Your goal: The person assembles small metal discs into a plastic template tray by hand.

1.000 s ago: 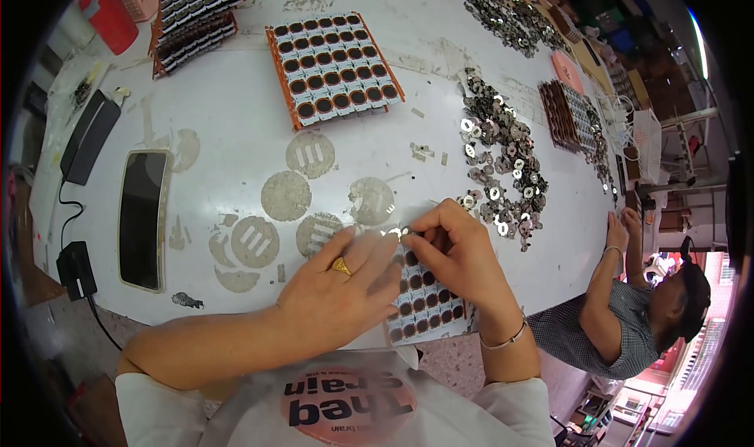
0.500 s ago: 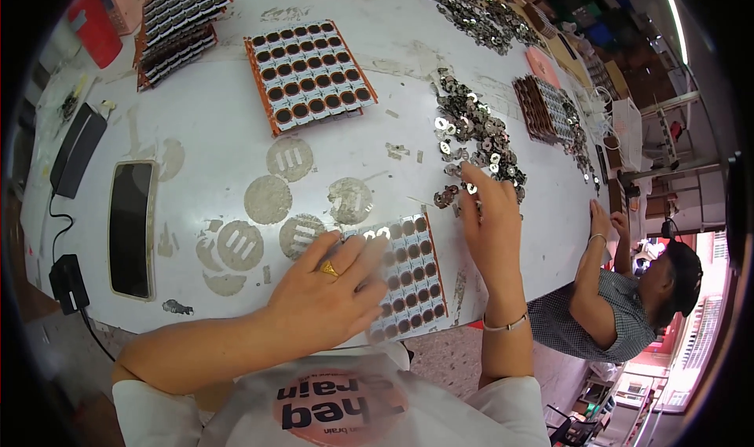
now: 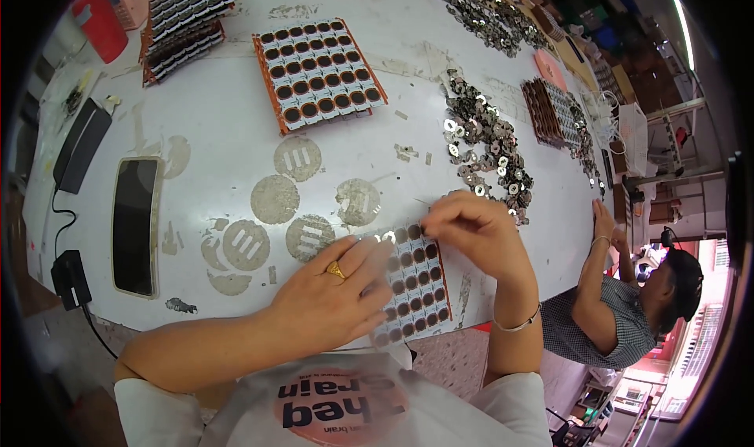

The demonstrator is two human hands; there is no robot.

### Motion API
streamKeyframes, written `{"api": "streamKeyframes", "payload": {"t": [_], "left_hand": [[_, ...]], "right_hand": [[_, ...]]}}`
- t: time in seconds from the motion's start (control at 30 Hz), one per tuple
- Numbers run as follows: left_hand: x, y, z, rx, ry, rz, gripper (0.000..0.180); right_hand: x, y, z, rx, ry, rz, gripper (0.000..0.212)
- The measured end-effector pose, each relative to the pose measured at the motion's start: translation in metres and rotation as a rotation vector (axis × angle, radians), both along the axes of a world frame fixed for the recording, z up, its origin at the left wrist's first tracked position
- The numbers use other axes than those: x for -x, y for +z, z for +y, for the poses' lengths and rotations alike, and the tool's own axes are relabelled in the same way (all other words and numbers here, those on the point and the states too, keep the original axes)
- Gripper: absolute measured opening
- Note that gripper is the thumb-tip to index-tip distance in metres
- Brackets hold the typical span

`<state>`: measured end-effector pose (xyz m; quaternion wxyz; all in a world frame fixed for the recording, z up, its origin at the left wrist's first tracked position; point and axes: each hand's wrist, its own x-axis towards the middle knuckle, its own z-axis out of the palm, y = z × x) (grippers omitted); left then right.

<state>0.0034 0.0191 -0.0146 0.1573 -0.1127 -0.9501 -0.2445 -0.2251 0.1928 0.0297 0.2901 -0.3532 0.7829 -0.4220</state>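
A panel with rows of dark round discs and an orange edge lies before me at the table's front edge. My left hand, with a gold ring, is over its left part, fingers bent and closed. Its fingertips are blurred, and whatever they hold is hidden. Bright metal pieces show on the panel's far row beside these fingers. Over the panel's far right corner, my right hand has thumb and fingers pinched together; I cannot make out what is in them. Just beyond it lies a heap of small shiny metal pieces.
Similar panels are stacked farther back, with another pile at far left. A phone, a black corded box and a red cup stand left. More metal parts lie far right. A co-worker sits at right.
My right hand has left the heap of metal pieces and come left and nearer, over the panel's corner, its fingers now pinched. My left hand stays over the panel. The view has shifted slightly.
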Motion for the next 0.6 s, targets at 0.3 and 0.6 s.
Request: {"api": "streamKeyframes", "payload": {"t": [0.3,0.6], "left_hand": [[0.002,0.002,0.001,0.047,-0.004,0.022,0.045],[0.001,0.003,0.001,0.042,-0.012,-0.011,0.044]], "right_hand": [[-0.026,0.0,-0.022,-0.163,0.107,0.0,0.012],[-0.024,-0.002,-0.019,-0.12,0.149,0.058,0.011]]}}
